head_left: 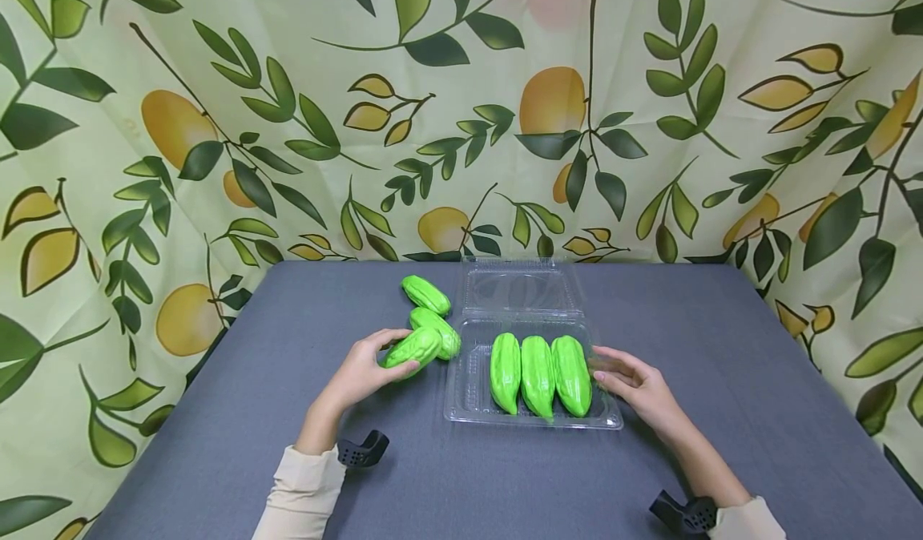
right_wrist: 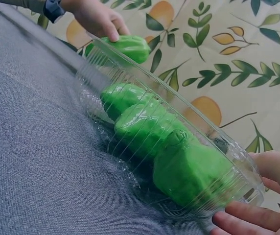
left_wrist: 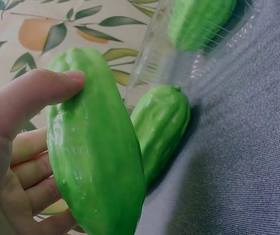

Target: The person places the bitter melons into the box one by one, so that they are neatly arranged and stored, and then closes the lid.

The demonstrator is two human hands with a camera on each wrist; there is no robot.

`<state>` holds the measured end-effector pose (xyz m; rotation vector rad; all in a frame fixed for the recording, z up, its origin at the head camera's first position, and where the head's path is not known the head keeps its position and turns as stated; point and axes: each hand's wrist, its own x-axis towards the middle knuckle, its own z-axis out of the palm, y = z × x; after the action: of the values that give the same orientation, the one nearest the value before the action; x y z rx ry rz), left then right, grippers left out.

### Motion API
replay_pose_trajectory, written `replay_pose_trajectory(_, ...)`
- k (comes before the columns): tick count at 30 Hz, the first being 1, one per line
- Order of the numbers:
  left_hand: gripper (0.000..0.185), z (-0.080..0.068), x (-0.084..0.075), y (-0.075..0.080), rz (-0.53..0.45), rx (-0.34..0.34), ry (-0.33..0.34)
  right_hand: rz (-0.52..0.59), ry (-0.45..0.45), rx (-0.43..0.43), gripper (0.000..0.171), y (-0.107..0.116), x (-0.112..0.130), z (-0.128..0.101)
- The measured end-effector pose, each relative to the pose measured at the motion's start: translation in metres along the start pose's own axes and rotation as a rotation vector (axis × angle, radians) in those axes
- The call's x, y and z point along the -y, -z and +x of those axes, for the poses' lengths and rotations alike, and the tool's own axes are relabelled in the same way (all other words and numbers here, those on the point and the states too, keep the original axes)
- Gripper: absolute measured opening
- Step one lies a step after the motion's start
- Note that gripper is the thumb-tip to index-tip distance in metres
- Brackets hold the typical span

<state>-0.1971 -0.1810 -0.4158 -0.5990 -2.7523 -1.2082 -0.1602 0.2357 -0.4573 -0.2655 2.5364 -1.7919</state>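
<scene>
My left hand [head_left: 363,370] grips a bright green bitter melon [head_left: 414,350], raised just off the table. In the left wrist view the thumb presses one side of this melon [left_wrist: 93,147] and the fingers lie behind it. Two more melons rest left of the box, one nearer [head_left: 443,333] and one farther back [head_left: 425,295]. An open clear plastic box [head_left: 472,400] holds three melons side by side, the middle one [head_left: 537,373] among them. At the box's right side, my right hand [head_left: 638,385] holds the edge between thumb and fingers.
The box's clear lid [head_left: 519,290] lies folded back toward the wall. A grey cloth covers the table [head_left: 288,308]. Behind it hangs a curtain [head_left: 476,163] printed with leaves and fruit. Each wrist wears a black band, as on the left [head_left: 363,449].
</scene>
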Motion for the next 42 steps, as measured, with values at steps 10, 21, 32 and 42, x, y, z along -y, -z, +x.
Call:
replay_pose_trajectory(10, 0.049, 0.001, -0.005, -0.003, -0.027, -0.002, 0.032, 0.015, -0.002, -0.007, 0.051, 0.0, -0.002, -0.003)
replay_pose_trajectory(21, 0.052, 0.003, -0.018, -0.005, -0.079, 0.013, 0.064, 0.045, 0.008, -0.002, 0.05, 0.001, -0.001, -0.005)
replay_pose_trajectory(32, 0.052, 0.001, -0.027, -0.013, -0.083, 0.008, 0.095, 0.04, -0.005, 0.004, 0.052, 0.0, 0.0, -0.003)
replay_pose_trajectory(42, 0.049, 0.006, -0.038, -0.016, -0.117, -0.06, 0.122, 0.046, -0.011, 0.005, 0.052, 0.0, -0.001, -0.002)
